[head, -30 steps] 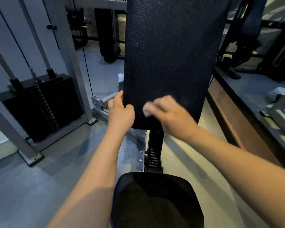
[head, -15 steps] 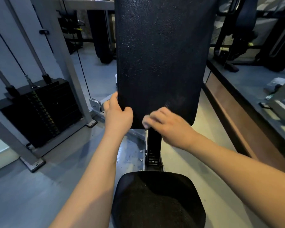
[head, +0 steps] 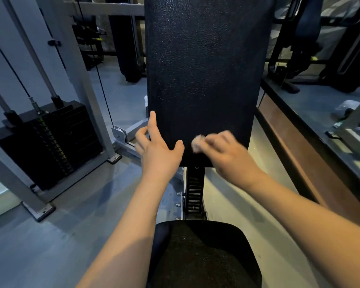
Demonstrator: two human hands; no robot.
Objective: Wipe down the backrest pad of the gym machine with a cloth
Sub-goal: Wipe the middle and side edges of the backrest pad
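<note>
Both bare forearms reach forward, side by side. Left grip [head: 157,149] is spread, index finger straight up, thumb out to the right. Right grip [head: 222,152], blurred, knuckles up, curls its fingers round a cloth [head: 197,144].

The tall black textured vinyl backrest pad [head: 200,80] stands upright in the middle, on a slotted black metal post [head: 194,190] that rises just behind the black padded seat [head: 204,256] below it. The left hand [head: 158,151] is at the pad's lower left corner, thumb on the front face, forefinger along the left edge. The right hand [head: 224,151] is beside it near the bottom edge, holding a small white crumpled cloth [head: 196,143] against the front face. Left of the pad, a black stack of weight plates [head: 50,142] sits within a grey metal frame [head: 77,80]; to the right runs a raised brown-sided platform [head: 295,142].
</note>
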